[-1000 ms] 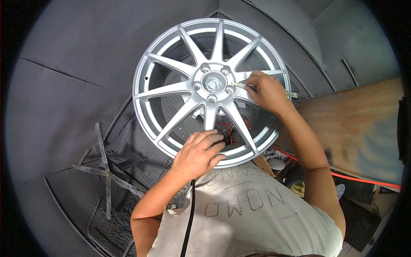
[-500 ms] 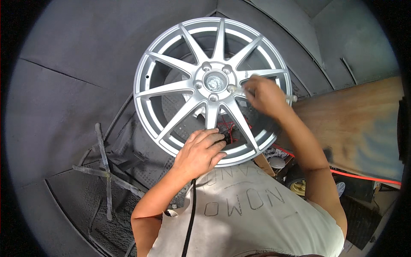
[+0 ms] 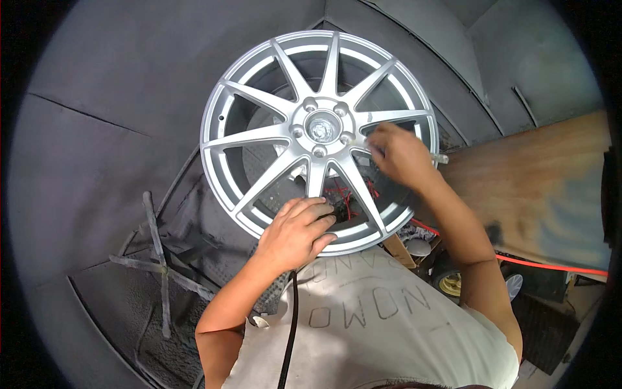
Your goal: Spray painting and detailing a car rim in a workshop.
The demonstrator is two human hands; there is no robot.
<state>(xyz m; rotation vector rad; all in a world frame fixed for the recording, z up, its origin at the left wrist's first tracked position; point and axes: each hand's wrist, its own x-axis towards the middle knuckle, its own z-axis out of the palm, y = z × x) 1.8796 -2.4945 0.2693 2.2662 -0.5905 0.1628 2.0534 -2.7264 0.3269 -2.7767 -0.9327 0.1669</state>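
A silver multi-spoke alloy wheel (image 3: pixel 275 173) faces up in front of me, with lug holes around its open hub. My left hand (image 3: pixel 296 232) rests at the near edge, its fingers curled over the rim and the lower end of a spoke. Over the right side of the wheel, beside the hub, my right hand (image 3: pixel 400 154) is closed in a pinch. A slim pale tool (image 3: pixel 440 158) seems to run through that hand, its end poking out past the rim. Its tip by the lug hole is blurred, and I cannot make out its kind.
Grey walls surround the wheel. A dark-coated metal cross stand (image 3: pixel 163 266) is at lower left. On the right are a wooden board (image 3: pixel 531 194), a red hose (image 3: pixel 551 265) and stored wheels (image 3: pixel 449 283). A black cord (image 3: pixel 289 330) hangs over my pale apron (image 3: pixel 389 330).
My right hand has shifted slightly down with the slim tool, still beside the hub. The wheel and my left hand sit marginally lower and further left in the picture.
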